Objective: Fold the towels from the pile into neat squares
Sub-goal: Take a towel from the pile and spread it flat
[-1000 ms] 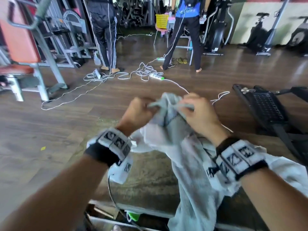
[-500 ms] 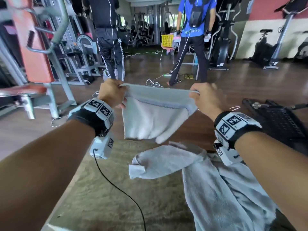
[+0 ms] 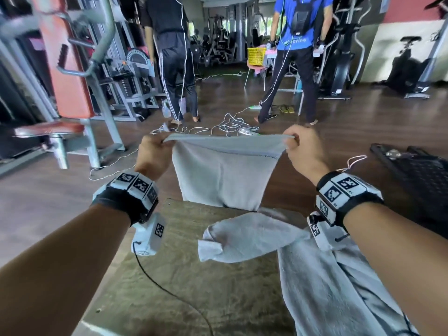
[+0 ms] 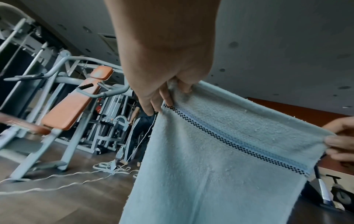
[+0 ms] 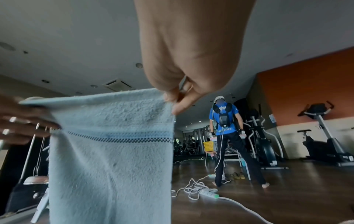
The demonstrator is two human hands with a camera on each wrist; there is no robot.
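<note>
— What have you got on the left?

— My left hand is up in front of me, its fingers pinching the top left corner of the towel. It's pale blue terry, nubbly pile, with a woven band and a dark checked stripe running just under the top hem.

— And the cloth itself?

— Pulled taut along the top edge between both hands, hanging down as a soft rectangle. Its lower edge dangles over the far edge of the counter; I cannot tell whether it touches. The counter is a mottled, worn olive surface.

— Right side?

— My right hand has its fingers pinching the top right corner. Below it the pile of the same pale towelling lies rumpled on the counter, one folded-over end poking left.

— Anything different from half a second back?

— The hands are about as far apart, but the towel now hangs longer and flatter; earlier its bottom was bunched into a point. A second ago both hands were close together, working a crumpled wad.
</note>
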